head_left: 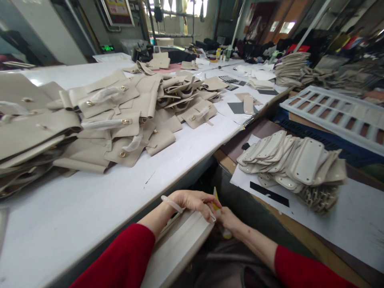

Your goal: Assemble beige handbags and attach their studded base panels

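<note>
My left hand (195, 202), with a pale bangle at its wrist, curls its fingers over the far end of a beige leather bag piece (180, 240). That piece rests at a slant over my lap, its long pale side facing up. Close against those fingers, my right hand (228, 221) is closed round a small bottle with a pointed yellow nozzle (216, 193). Most of the bottle is hidden by the hand; a yellow part shows below it. Where the nozzle meets the piece, if it does, is covered by my fingers.
Beige bag parts with metal fittings (120, 120) lie heaped on the long white table (120, 204). To the right, a stack of beige tabs (300, 160) sits on white paper beside a black strip (269, 194). Behind it is a white slatted tray (339, 116).
</note>
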A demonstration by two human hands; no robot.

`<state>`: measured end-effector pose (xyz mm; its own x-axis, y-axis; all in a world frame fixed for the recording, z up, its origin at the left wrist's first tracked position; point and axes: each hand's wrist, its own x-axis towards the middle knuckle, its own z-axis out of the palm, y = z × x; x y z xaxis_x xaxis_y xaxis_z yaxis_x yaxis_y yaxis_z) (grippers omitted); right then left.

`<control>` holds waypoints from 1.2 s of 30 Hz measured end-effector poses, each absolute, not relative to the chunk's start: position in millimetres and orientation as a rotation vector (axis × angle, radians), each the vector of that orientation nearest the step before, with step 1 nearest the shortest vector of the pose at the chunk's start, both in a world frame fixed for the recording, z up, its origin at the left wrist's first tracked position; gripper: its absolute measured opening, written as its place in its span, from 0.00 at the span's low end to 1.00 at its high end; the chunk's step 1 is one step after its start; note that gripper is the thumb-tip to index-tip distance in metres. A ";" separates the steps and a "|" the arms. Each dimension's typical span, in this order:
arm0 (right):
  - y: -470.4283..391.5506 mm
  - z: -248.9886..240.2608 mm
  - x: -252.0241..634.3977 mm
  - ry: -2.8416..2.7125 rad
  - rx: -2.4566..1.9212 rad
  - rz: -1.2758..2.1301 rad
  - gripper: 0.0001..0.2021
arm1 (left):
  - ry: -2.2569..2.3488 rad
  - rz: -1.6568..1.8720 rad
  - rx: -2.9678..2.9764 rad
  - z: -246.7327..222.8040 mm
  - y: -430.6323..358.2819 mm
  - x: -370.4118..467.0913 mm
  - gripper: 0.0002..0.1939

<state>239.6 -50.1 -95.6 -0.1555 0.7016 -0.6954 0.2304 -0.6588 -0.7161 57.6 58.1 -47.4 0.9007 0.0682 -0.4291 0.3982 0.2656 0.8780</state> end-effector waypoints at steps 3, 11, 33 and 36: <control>-53.9 -75.7 286.6 -1.142 -1.849 1.782 0.15 | 0.421 -0.243 1.292 -51.1 58.6 59.8 0.38; -71.8 -10.3 288.7 -1.379 -1.820 2.207 0.18 | 0.430 -0.251 1.345 -44.2 59.4 58.1 0.41; -66.8 -29.6 252.2 -1.246 -1.870 2.291 0.15 | 0.550 -0.311 1.630 -42.2 64.8 55.1 0.50; -68.6 -35.7 247.8 -1.231 -1.808 2.250 0.16 | 0.545 -0.296 1.613 -43.9 65.2 55.1 0.51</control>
<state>247.8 -68.6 -35.7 -0.3362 0.4545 -0.8249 0.4497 -0.6921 -0.5646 55.1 65.2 -43.9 0.8512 0.1712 -0.4961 0.5093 -0.0419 0.8595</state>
